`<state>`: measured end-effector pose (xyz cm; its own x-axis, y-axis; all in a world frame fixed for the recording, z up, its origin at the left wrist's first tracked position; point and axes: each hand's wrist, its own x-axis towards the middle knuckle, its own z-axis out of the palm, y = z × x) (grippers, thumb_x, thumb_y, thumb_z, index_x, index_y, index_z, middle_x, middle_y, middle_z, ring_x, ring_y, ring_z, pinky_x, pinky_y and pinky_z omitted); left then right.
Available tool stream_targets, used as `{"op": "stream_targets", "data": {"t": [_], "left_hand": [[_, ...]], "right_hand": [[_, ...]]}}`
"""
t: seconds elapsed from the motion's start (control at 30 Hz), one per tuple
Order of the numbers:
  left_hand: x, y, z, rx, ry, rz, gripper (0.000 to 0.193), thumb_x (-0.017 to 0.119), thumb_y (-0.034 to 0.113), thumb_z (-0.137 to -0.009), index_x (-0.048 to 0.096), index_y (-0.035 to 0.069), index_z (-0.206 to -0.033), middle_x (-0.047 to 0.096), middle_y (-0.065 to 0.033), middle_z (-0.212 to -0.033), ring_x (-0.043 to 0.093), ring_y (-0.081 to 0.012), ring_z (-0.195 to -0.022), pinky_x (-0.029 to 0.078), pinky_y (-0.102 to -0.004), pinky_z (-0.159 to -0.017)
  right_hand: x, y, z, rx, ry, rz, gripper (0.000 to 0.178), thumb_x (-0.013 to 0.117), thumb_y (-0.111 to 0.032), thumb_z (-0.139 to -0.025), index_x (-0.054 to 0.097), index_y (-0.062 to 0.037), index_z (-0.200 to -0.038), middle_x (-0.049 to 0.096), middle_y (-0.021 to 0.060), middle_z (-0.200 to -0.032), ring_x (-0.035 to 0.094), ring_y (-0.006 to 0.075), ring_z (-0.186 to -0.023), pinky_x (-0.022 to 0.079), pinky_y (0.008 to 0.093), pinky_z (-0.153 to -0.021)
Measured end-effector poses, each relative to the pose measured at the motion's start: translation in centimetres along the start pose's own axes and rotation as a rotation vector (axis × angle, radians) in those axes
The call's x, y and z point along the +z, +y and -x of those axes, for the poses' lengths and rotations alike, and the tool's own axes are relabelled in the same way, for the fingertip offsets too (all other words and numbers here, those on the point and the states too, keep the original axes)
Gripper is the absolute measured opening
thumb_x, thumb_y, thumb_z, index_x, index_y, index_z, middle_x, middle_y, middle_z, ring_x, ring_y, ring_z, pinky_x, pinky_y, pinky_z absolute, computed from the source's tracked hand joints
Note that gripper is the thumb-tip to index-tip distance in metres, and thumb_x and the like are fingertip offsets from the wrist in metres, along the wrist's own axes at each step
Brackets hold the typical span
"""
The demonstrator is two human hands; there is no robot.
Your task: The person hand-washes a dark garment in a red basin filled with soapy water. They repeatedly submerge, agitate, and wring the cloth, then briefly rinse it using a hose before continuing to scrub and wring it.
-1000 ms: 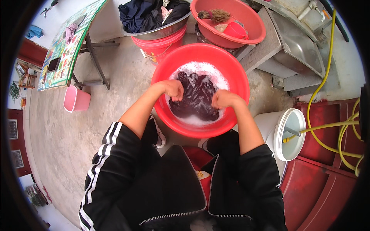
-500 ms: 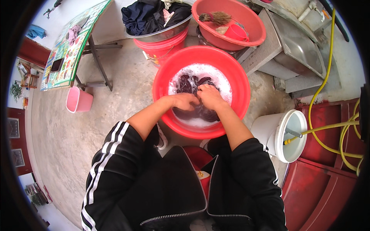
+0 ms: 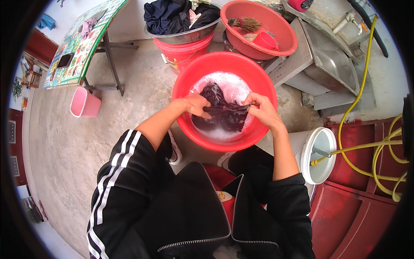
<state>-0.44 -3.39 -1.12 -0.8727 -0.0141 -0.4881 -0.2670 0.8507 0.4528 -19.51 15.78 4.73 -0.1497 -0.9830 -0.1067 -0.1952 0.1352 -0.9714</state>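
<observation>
In front of me a red plastic basin [image 3: 183,86] holds sudsy water [image 3: 237,84] and a dark, soaked garment [image 3: 226,116]. My right hand [image 3: 262,108] pinches the garment's edge at the basin's right side and pulls it up out of the foam. On the left, my left hand [image 3: 197,105] grips the same cloth, its fingers curled into the folds. Between the two hands the fabric is stretched across above the water. Its lower part lies in the suds, so its full shape is hidden.
Behind the basin, a metal bowl of dark clothes [image 3: 181,19] rests on a red bucket [image 3: 185,52]. Beside it, another red basin [image 3: 286,39] holds a brush and a scoop. At right stand a white bucket [image 3: 307,151] with a yellow hose [image 3: 362,93] and a sink [image 3: 330,56].
My hands have moved apart, the right one toward the basin's right rim. The garment, bunched in the suds before, is now lifted and stretched between them.
</observation>
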Motion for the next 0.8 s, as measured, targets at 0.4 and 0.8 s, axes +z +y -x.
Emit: {"op": "stream_targets", "data": {"t": [0.4, 0.8], "left_hand": [[-3.4, -2.0, 0.4, -0.211, 0.672, -0.492, 0.012, 0.058, 0.012, -0.075, 0.065, 0.009, -0.085, 0.066, -0.0039, -0.086, 0.060, -0.0192, -0.091, 0.044, -0.0358, -0.079], [-5.2, -0.7, 1.8, 0.183, 0.326, 0.964, 0.023, 0.055, 0.024, -0.091, 0.061, 0.002, -0.091, 0.059, 0.0021, -0.079, 0.055, -0.0076, -0.076, 0.046, -0.0253, -0.070]], "right_hand": [[4.6, -1.0, 1.1, 0.056, -0.209, 0.641, 0.026, 0.061, -0.021, -0.072, 0.055, -0.0007, -0.086, 0.060, 0.0158, -0.072, 0.058, 0.0339, -0.070, 0.045, 0.0386, -0.065], [2.8, -1.5, 0.2, 0.055, 0.030, -0.196, 0.015, 0.065, -0.012, -0.081, 0.057, -0.0051, -0.091, 0.052, -0.0056, -0.076, 0.048, 0.0038, -0.072, 0.039, 0.0206, -0.065]]}}
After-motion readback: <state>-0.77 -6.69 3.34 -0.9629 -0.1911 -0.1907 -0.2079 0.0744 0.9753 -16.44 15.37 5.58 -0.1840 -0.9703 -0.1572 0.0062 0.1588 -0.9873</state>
